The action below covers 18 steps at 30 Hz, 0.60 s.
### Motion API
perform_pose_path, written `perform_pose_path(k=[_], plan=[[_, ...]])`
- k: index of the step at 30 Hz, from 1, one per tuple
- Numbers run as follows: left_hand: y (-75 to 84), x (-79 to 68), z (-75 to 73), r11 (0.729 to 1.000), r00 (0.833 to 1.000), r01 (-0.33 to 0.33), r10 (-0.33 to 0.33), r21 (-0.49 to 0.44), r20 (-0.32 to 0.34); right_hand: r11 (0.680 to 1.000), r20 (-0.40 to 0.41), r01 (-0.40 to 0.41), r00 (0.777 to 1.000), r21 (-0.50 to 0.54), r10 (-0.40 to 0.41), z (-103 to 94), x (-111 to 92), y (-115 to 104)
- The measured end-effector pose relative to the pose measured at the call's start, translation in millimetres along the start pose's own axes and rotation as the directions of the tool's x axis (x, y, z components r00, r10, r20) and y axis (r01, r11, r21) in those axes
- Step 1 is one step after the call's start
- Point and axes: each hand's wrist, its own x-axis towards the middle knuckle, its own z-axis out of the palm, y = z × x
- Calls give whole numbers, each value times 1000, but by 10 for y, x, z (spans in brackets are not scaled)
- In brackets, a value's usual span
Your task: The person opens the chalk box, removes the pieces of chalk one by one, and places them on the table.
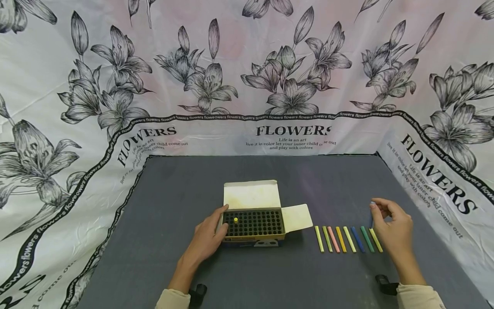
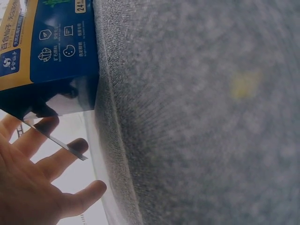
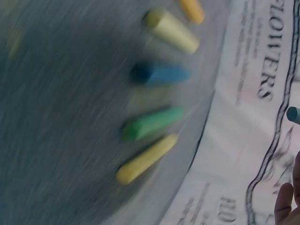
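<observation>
A chalk box [image 1: 254, 238] with its lid raised stands mid-table, its black insert [image 1: 256, 223] full of round holes. One yellow chalk [image 1: 236, 220] stands in a hole near the left end. My left hand [image 1: 208, 236] rests against the box's left end, thumb near the front corner; the left wrist view shows its fingers spread, a thin flap [image 2: 58, 141] across them. At the right, my right hand [image 1: 395, 225] pinches a blue chalk stick [image 1: 372, 221] between thumb and fingertips, above the table. The stick's end [image 3: 293, 115] shows at the right wrist view's edge.
Right of the box lies a row of several chalk sticks, among them a pink one [image 1: 333, 239], an orange one [image 1: 341, 239], a blue one [image 1: 357, 239] and a green one [image 1: 367, 239]. The box's side flap [image 1: 297, 216] sticks out toward them. Flower-printed cloth [image 1: 289, 137] walls the grey table [image 1: 185, 180].
</observation>
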Motion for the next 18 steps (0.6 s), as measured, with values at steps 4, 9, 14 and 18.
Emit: perform_pose_path(k=[4,9,14,18], plan=[[1,1,-2,1000,1000,9,-9,-13,3,996,29,-7,1000,-84,9,-102,-16,186],[-7,5,4,1000,1000,8,-8,-2,3,979,110,-41,992,-200,64,-196,-50,359],[-8,8,13,1000,1000,8,-8,2,0,951,273,-22,955,-310,111,-273,-74,502],[-13,14,8,1000,1000,16,-16,2,5,927,400,-28,897,-374,189,-302,-102,591]])
